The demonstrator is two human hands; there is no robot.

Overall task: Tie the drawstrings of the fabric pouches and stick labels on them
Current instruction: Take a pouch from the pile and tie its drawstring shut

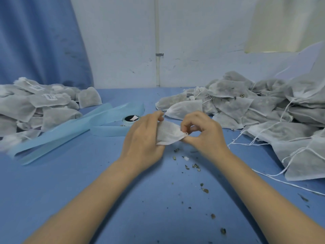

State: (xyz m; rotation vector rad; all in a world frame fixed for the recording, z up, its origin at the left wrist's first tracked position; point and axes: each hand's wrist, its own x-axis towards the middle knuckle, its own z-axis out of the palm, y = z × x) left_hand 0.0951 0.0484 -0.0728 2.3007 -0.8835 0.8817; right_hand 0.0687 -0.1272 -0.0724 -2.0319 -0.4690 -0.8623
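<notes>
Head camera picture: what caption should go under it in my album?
Both hands, left hand and right hand, grip a white fabric pouch above a blue table, between two pouch piles.

You have a plain mid-blue tabletop speckled with dark olive-brown crumbs. The heaped fabric pouches at its right edge are mottled grey-white with white strings; those heaped at its left edge carry white labels with black print. The curling backing strip is translucent pale blue. The small pouch you hold is plain white.
</notes>
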